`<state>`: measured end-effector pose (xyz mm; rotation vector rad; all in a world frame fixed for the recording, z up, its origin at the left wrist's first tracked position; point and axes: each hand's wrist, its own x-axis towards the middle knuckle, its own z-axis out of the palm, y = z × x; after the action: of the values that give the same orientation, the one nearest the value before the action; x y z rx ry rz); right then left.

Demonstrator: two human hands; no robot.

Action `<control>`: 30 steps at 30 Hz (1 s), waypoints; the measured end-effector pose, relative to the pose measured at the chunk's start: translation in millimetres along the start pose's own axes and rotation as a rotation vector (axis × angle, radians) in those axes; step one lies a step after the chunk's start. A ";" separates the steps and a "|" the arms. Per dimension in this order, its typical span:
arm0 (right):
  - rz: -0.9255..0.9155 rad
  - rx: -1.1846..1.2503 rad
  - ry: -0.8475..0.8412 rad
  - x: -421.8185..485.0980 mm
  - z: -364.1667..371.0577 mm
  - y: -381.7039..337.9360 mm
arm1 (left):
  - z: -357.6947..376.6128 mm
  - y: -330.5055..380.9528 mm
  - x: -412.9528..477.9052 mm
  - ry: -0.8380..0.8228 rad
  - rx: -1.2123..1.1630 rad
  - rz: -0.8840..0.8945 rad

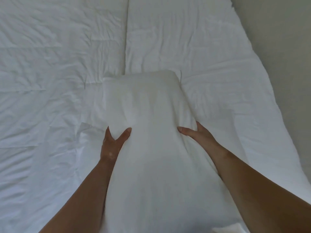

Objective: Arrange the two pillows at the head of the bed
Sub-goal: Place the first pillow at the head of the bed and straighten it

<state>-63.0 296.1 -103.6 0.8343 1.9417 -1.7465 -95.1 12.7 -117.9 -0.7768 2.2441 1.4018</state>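
Note:
A white pillow is held lengthwise in front of me, above the white bed. My left hand grips its left side, thumb on top and fingers hidden underneath. On the pillow's right side my right hand holds on the same way. The pillow's far end points up the bed; its near end runs out of the bottom of the view. I see only this one pillow.
Two wrinkled white duvets cover the bed, meeting at a seam that runs up the middle. A pale grey wall or floor borders the bed's right edge.

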 end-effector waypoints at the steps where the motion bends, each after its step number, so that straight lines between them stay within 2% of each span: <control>1: -0.017 0.004 -0.007 -5.8 -1.9 -2.2 | 1.4 4.7 -5.3 0.010 0.002 0.013; 6: -0.114 0.021 0.011 -40.5 -29.5 -8.1 | 10.9 31.1 -40.1 0.035 -0.015 0.086; 13: -0.255 0.014 0.124 -105.4 -115.1 -13.4 | 65.8 56.3 -111.3 -0.047 -0.058 0.215; 21: -0.350 -0.024 0.240 -161.5 -244.3 -1.6 | 173.7 80.7 -192.0 -0.175 -0.114 0.354; 30: -0.390 -0.109 0.359 -206.4 -399.2 34.1 | 314.8 83.1 -275.1 -0.431 -0.270 0.305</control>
<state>151.5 656.5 61.2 0.8164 2.5565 -1.7675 74.5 395.0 -35.8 -0.1748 1.9115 1.8353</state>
